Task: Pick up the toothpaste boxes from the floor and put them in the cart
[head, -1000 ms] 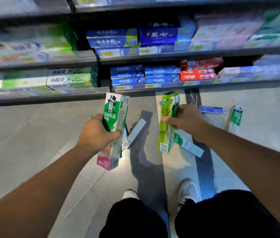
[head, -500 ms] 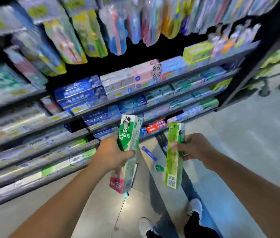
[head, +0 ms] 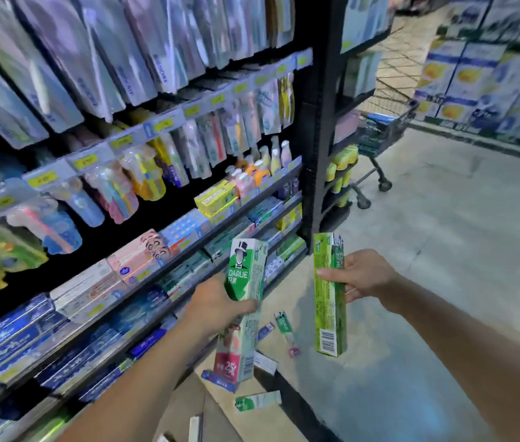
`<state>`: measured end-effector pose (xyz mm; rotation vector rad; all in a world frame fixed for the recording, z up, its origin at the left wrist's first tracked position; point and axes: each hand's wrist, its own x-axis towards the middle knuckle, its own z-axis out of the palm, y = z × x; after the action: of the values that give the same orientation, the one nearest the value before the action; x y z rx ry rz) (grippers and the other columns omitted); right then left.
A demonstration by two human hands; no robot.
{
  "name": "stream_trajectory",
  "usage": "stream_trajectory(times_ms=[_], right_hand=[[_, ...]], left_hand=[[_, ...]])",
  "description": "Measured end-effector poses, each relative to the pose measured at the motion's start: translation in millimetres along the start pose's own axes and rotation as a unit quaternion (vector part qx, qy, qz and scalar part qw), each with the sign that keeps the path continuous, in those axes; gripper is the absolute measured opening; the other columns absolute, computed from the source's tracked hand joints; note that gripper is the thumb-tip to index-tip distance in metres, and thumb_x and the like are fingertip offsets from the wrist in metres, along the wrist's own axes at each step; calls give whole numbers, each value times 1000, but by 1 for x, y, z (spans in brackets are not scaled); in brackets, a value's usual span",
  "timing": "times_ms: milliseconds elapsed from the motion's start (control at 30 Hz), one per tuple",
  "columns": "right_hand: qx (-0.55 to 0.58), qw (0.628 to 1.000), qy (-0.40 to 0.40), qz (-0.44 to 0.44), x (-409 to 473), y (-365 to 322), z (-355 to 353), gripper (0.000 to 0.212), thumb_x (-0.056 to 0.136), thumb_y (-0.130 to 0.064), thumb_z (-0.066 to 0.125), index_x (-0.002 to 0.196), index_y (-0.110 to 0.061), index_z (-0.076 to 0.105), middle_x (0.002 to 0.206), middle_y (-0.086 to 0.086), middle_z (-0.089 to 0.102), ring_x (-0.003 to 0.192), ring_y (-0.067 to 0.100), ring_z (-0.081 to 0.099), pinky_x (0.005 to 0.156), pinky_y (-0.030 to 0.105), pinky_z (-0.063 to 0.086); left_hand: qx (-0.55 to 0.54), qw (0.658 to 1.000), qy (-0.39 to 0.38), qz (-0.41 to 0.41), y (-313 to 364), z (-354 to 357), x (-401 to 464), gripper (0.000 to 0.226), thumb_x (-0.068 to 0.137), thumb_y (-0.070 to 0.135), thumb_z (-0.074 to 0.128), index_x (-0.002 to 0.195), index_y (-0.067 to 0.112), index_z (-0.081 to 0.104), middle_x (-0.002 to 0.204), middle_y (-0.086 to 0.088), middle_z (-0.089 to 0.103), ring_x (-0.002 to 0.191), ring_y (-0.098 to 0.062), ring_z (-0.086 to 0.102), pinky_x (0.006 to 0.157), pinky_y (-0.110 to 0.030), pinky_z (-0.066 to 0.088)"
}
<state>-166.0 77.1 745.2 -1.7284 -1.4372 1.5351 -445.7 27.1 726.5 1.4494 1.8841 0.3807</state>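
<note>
My left hand [head: 217, 306] grips a tall green and white Darlie toothpaste box [head: 244, 301], held upright at chest height. In my right hand [head: 359, 275] is a bright green toothpaste box [head: 328, 301], also upright. Several more toothpaste boxes lie on the floor below: a green one [head: 284, 323], a green and white one [head: 257, 401] and a blue one [head: 217, 379]. The wire shopping cart [head: 379, 132] stands far ahead on the right, past the end of the shelving, partly hidden by the black shelf post.
Shelves of toothpaste and hanging toothbrushes [head: 124, 186] fill the left side. A black shelf post [head: 319, 122] marks the aisle's end. Stacked cartons [head: 488, 68] line the far right. Grey floor [head: 443, 250] stretches between me and the cart.
My view has risen and swung right, away from the floor boxes and towards the aisle end; the cart has come into sight. Both hands keep their boxes.
</note>
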Motion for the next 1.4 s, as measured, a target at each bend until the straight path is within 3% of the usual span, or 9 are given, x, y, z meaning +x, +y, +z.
stream_trajectory(times_ms=[133,200,367,600,800,1000,1267,1400], right_hand=[[0,999,50,2,12,14,-92,35,70,-36,87,72,-5,70,70,11,74,65,24,73,71,41,63],[14,997,74,7,17,24,-135,41,68,-37,89,79,-2,72,82,17,75,75,30,75,73,43,63],[67,990,123,33,28,47,-224,66,55,-42,92,95,6,69,88,16,75,77,28,75,72,45,63],[87,974,196,69,71,74,-313,51,64,-40,90,91,0,72,83,12,76,73,24,75,69,40,63],[86,965,235,84,149,54,-382,47,67,-38,89,91,-2,71,83,9,77,77,23,75,71,41,63],[96,959,252,81,231,16,-438,48,68,-37,89,95,-1,72,84,10,77,79,24,75,74,43,63],[114,958,247,87,321,7,-527,42,70,-34,88,92,-2,71,83,8,77,80,22,76,75,43,63],[108,962,235,89,374,19,-596,40,71,-35,88,89,-4,71,80,6,77,77,20,75,73,41,63]], left_hand=[[2,999,-17,36,91,39,40,40,66,44,87,86,27,56,89,1,73,71,-15,70,67,-35,58],[0,998,-25,57,133,59,57,36,69,40,86,85,25,58,86,0,73,69,-16,71,65,-34,57],[6,993,-66,93,219,105,100,40,67,43,88,89,24,61,82,4,72,67,-13,69,56,-27,50],[-8,984,-126,127,307,161,196,44,62,44,89,92,22,66,85,-1,74,71,-20,71,54,-30,53],[2,968,-169,183,382,180,301,36,67,40,88,85,31,58,88,11,69,76,-4,64,67,-30,57],[23,953,-212,215,445,176,399,32,66,36,88,86,29,64,88,11,73,79,-5,69,77,-33,60],[35,949,-223,221,529,214,508,30,67,32,88,85,30,64,92,10,74,82,-6,70,75,-30,60],[37,954,-221,197,580,251,565,46,63,40,89,99,26,64,96,10,72,85,-8,70,79,-33,60]])
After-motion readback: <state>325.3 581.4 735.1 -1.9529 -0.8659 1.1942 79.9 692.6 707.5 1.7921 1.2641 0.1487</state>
